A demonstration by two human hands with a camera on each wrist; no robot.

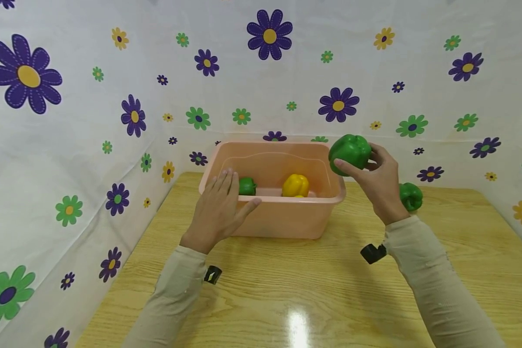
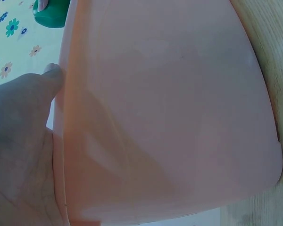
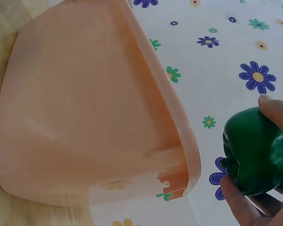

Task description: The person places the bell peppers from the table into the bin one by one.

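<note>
A green bell pepper [image 1: 350, 153] is gripped between the thumb and fingers of my right hand [image 1: 380, 181], raised near the right rim of a pink plastic tub [image 1: 282, 217]. The right wrist view shows the same green bell pepper [image 3: 257, 150] beside the tub's rim [image 3: 191, 155], its stem facing the tub. My left hand [image 1: 217, 208] lies with straight fingers across the tub's front left rim, the thumb along the front edge. Inside the tub are another green pepper [image 1: 247, 186], partly behind the left fingers, and a yellow pepper [image 1: 296, 185], with more yellow just showing at the front rim.
One more green pepper [image 1: 411, 196] sits on the wooden table [image 1: 261, 285] to the right, partly hidden by my right wrist. A white flower-printed cloth [image 1: 226, 87] hangs behind the table and along its sides. Each wrist wears a small black camera [image 1: 373, 253].
</note>
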